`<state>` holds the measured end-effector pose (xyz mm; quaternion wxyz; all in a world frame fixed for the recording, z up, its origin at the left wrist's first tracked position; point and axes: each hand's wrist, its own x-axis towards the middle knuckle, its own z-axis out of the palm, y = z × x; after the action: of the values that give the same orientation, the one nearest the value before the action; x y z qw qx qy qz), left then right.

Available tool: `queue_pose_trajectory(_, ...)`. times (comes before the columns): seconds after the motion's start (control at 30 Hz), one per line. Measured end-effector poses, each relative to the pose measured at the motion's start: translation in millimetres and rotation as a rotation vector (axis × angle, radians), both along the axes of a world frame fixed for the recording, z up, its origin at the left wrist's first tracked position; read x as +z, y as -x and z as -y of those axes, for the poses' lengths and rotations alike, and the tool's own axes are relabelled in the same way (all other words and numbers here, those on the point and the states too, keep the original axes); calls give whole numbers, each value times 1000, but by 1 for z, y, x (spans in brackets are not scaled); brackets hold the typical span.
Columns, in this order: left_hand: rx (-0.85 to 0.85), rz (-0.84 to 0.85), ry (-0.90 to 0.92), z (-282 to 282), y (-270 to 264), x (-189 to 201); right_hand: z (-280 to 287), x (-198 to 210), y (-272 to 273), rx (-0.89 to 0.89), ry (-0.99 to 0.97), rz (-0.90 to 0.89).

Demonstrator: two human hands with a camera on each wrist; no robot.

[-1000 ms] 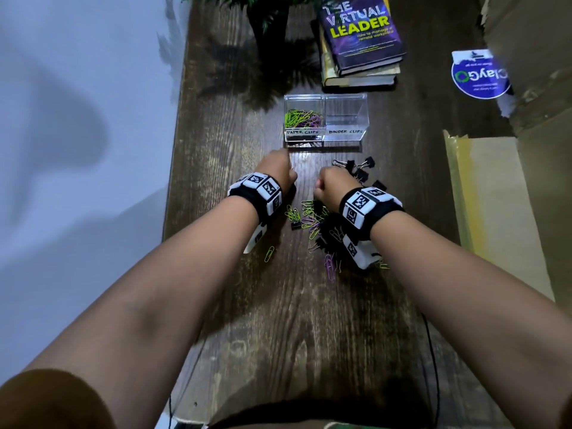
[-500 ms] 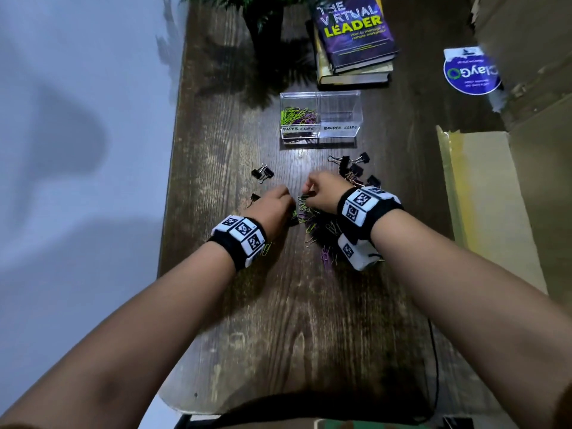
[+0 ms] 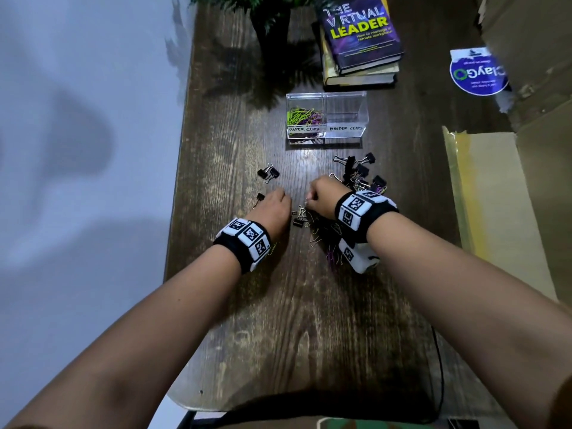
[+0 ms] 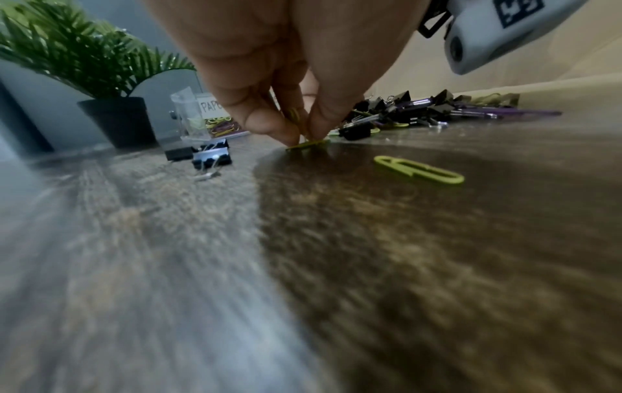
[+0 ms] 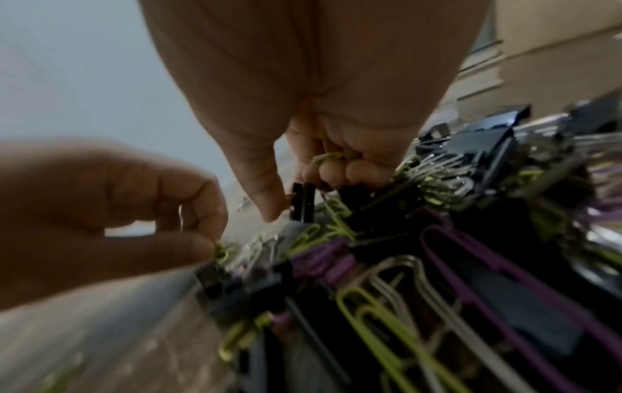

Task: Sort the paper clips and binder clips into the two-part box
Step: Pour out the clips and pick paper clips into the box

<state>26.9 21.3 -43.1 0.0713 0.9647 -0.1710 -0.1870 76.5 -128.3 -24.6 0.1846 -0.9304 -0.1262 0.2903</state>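
From the head view I see my left hand (image 3: pixel 274 207) and right hand (image 3: pixel 322 196) low over the mixed heap of coloured paper clips and black binder clips (image 3: pixel 356 181) on the dark wooden surface (image 3: pixel 309 320), near the clear two-part plastic box (image 3: pixel 326 119). At the left wrist, fingers (image 4: pixel 269 125) pinch a yellow-green paper clip (image 4: pixel 308 143) against the surface. At the right wrist, curled fingers (image 5: pixel 333 170) hold a yellow-green clip (image 5: pixel 324 157).
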Motion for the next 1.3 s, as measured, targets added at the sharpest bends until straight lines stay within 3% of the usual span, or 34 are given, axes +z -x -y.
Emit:
queue_pose_trajectory(0.07, 88, -3, 100, -3, -1, 2, 7, 3, -2, -96, -65, -55)
queue_pose_trajectory(0.17, 411, -17, 320, -10, 0, 6, 22, 12, -4, -191, -180, -135)
queue_pose_trajectory(0.23, 636, -17, 499, -14, 1, 6, 30, 19, -1, -176, -196, -182)
queue_pose_trajectory(0.33, 851, -158, 758, -13, 1, 4, 36, 26, 6, -102, -140, -266)
queue_pose_trajectory(0.5, 1104, -344, 1019, -4, 1, 14, 32, 23, 0, -167, -135, -28)
queue_pose_trajectory(0.6, 1159, -383, 1044, -3, -3, 17, 16, 13, -3, -115, -85, 53)
queue_pose_trajectory(0.67, 1080, -332, 875, -3, -4, 16, 4, 4, -2, -32, -18, 46)
queue_pose_trajectory(0.77, 757, -116, 471, -4, -4, 14, -4, -6, -3, 18, 72, 59)
queue_pose_trajectory(0.9, 489, -94, 267, -7, 1, 7, -7, -5, -3, 34, 109, 19)
queue_pose_trajectory(0.97, 434, -88, 220, -7, 2, 4, -3, 1, -4, -61, 2, -14)
queue_pose_trajectory(1.2, 339, -138, 170, -7, -2, 3, 33, 14, -23, -689, -725, -314)
queue_pose_trajectory(1.3, 389, -161, 241, -5, -2, 3, 39, 16, -25, -814, -809, -393)
